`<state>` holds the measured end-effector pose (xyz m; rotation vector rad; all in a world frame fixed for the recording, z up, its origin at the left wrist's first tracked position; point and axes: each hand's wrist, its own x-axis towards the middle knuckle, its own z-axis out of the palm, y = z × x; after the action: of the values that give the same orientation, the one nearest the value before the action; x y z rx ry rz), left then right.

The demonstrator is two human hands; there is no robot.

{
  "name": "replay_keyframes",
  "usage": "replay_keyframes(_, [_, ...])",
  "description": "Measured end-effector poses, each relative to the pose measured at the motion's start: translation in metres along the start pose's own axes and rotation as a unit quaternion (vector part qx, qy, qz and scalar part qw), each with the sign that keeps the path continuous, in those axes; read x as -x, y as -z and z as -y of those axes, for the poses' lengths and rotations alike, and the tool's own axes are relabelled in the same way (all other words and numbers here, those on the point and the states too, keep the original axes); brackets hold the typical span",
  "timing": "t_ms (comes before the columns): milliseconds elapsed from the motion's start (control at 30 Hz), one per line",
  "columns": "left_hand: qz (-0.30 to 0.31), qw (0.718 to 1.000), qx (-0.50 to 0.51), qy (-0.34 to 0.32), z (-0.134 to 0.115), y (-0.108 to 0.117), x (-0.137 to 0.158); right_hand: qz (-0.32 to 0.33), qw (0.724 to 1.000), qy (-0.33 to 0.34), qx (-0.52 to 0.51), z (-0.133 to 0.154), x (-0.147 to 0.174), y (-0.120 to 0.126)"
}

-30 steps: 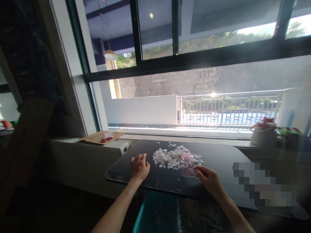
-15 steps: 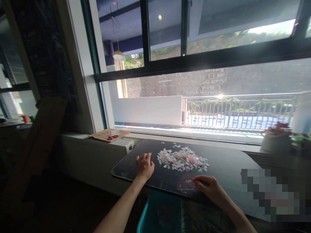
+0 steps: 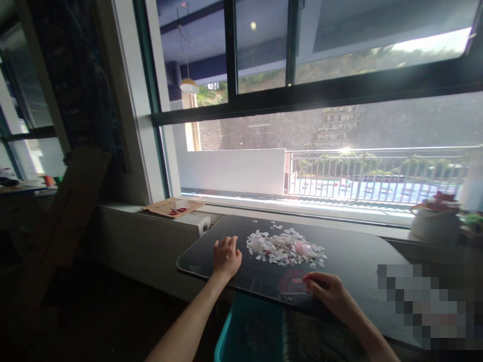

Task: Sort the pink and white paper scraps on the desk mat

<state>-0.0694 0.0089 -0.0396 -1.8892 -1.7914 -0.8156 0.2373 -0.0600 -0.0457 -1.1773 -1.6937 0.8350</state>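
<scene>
My left hand (image 3: 227,255) rests on the dark table (image 3: 350,261), palm down, left of a heap of small paper scraps (image 3: 285,246). Its fingers are a little bent and apart, with nothing seen in them. My right hand (image 3: 327,289) pinches the right end of a clear pinkish protractor (image 3: 292,283) between thumb and fingers. The protractor is close to the table's near edge, in front of the heap, its curved side away from me. Whether it lies flat or is slightly raised, I cannot tell.
A teal bin (image 3: 247,327) stands below the near edge. Red-handled scissors (image 3: 178,211) lie on brown paper (image 3: 160,206) on the sill, by a white radiator (image 3: 198,224). At the right sill is a pale plant pot (image 3: 433,223). A pixelated patch hides the table's right side.
The whole view has shifted slightly, so everything appears a little further right. Both hands keep their poses, and the protractor stays in my right hand.
</scene>
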Motion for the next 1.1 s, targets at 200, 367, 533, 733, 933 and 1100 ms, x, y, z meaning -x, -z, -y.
replay_keyframes(200, [0.004,1.000,0.004,0.002,0.000,0.000,0.000,0.068,0.998,-0.012,-0.005,0.003,0.001,0.001])
replay_keyframes(367, [0.005,1.000,0.003,0.002,-0.001,0.002,0.000,0.064,0.998,-0.008,-0.008,0.003,0.002,0.000])
replay_keyframes(533, [-0.003,1.000,0.003,0.001,0.000,0.002,0.000,-0.045,0.998,-0.003,-0.048,-0.008,-0.010,0.010])
replay_keyframes(733, [-0.006,1.000,-0.009,-0.005,0.000,0.002,-0.001,-0.227,0.968,-0.042,0.099,-0.030,-0.021,0.050])
replay_keyframes(933, [-0.001,1.000,-0.019,-0.009,0.000,0.004,-0.002,-0.268,0.937,-0.048,0.216,-0.036,-0.012,0.057])
replay_keyframes(1100, [-0.005,0.999,-0.029,-0.016,0.003,0.001,-0.003,-0.261,0.935,-0.044,0.236,-0.035,-0.012,0.052])
